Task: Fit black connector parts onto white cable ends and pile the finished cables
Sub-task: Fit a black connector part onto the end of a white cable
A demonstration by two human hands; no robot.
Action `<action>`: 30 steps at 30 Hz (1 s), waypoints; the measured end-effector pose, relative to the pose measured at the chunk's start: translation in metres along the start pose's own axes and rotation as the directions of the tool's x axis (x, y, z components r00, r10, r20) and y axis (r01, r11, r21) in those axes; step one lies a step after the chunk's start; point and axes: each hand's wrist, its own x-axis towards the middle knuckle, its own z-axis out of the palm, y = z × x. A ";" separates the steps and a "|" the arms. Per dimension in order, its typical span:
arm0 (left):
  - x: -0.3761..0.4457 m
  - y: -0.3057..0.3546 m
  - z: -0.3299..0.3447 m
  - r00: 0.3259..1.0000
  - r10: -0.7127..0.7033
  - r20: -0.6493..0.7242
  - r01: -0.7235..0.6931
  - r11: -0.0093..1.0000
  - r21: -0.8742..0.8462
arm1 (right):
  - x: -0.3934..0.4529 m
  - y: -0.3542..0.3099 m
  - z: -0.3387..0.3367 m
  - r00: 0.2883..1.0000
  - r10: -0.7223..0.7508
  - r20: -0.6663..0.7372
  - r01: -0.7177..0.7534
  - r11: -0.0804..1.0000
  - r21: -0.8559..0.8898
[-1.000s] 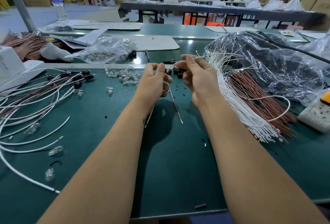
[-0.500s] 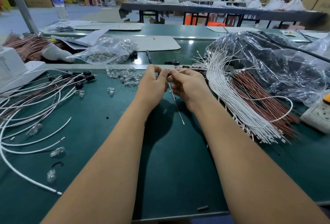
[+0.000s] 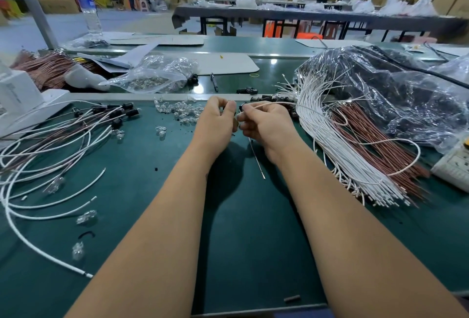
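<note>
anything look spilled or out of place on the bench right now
Yes, small things. Clear plastic pieces lie scattered loose on the green mat instead of in the bag, with strays near the finished cables. A small dark piece sits alone at the near edge. Nothing looks damaged.

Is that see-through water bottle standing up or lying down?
Standing up. The clear plastic water bottle sits upright on the far green bench, cap at the top.

A water bottle [image 3: 89, 10] stands at the table's [image 3: 253, 254] far left corner. A pen [image 3: 214, 81] lies near the far edge; clear plastic bags [image 3: 396, 97] heap along the right edge.
</note>
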 end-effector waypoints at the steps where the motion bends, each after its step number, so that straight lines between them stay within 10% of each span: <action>1: 0.001 -0.001 0.000 1.000 -0.012 -0.013 0.012 0.999 -0.046 | 0.001 0.000 -0.002 0.999 -0.005 -0.043 0.007 0.999 0.036; 13: 0.006 0.000 -0.014 0.984 -0.177 -0.012 0.114 0.685 -0.720 | 0.005 -0.006 -0.012 0.971 -0.081 -0.225 0.140 0.955 0.260; 30: 0.002 0.008 -0.014 0.977 -0.203 0.065 0.185 0.655 -0.732 | 0.004 -0.007 -0.015 0.965 -0.064 -0.253 0.127 0.962 0.243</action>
